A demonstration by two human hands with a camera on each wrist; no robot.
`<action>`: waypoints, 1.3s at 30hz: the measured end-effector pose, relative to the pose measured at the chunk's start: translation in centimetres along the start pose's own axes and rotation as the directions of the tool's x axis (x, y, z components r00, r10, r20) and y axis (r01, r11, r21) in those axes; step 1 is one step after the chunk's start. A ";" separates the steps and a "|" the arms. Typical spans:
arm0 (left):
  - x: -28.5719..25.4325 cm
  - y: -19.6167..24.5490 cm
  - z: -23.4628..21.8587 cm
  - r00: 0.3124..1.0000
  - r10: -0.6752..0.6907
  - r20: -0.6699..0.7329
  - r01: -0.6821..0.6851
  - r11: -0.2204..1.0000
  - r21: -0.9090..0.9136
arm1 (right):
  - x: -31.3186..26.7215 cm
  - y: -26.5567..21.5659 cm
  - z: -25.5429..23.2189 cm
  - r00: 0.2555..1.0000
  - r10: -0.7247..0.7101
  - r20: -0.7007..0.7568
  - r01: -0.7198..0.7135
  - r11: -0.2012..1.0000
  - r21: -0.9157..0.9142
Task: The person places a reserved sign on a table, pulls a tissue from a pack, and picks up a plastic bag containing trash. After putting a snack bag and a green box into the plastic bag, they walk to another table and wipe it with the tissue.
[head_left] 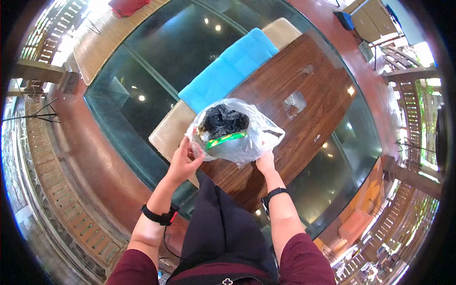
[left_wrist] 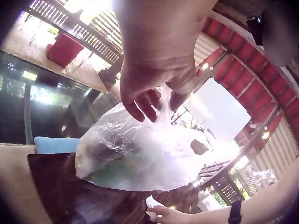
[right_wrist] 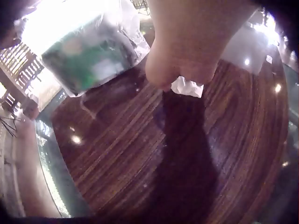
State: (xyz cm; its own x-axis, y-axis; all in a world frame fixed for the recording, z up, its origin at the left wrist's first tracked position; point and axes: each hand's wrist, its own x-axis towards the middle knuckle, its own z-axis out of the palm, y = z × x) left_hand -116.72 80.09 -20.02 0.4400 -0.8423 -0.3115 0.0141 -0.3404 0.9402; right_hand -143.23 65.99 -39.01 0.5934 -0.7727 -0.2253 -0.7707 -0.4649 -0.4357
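Gripping one edge of a thin, translucent plastic bag [head_left: 249,118], our left hand [head_left: 183,164] has fingers and thumb closed on the gathered film. Our right hand [head_left: 265,162] pinches a crumpled white tissue [right_wrist: 187,87] between thumb and fingers, apart from the bag. The bag is above the near left part of the dark brown wooden table [head_left: 323,66], near the light blue padded cushion [head_left: 228,66]; we can't tell whether its base touches the wood. Inside sit a crumpled black plastic wrapper [head_left: 228,118] and something with a bright green printed band [head_left: 227,139].

With only one hand on it, we judge the bag could tip or sag if its load shifts, spilling its contents. Film this thin might tear or slip where we pinch it. Loose folds could cover the mouth, so the tissue might miss and drop onto the table.
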 end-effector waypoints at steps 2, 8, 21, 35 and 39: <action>0.0 -0.3 -0.1 1.000 0.004 -0.007 -0.004 0.999 -0.033 | -0.5 0.1 -0.1 0.978 0.073 0.193 -0.102 0.984 0.146; -1.3 2.1 -1.8 0.999 -0.033 0.023 0.033 0.999 0.009 | -0.6 -3.2 -5.7 0.961 0.269 -0.063 -0.139 0.666 0.732; -5.6 7.7 -8.7 0.985 0.133 0.105 -0.107 0.969 -0.222 | -2.7 -23.8 -23.4 0.945 -0.282 -0.166 0.307 0.587 0.749; -21.3 16.5 -21.2 0.989 0.139 0.053 -0.141 0.989 0.035 | -6.3 -44.2 -21.7 0.471 -0.829 0.301 0.758 0.555 0.343; -24.8 16.5 -24.3 0.991 0.129 -0.043 -0.130 0.991 -0.029 | -6.8 -47.6 -21.5 0.349 -0.885 0.308 0.867 0.430 0.251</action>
State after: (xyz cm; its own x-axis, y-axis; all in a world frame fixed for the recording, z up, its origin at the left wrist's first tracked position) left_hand -105.61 105.53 6.58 0.4759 -0.8606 -0.1813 -0.0175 -0.2154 0.9764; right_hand -115.59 84.12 1.96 0.9608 0.2746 0.0384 0.2417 -0.7616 -0.6013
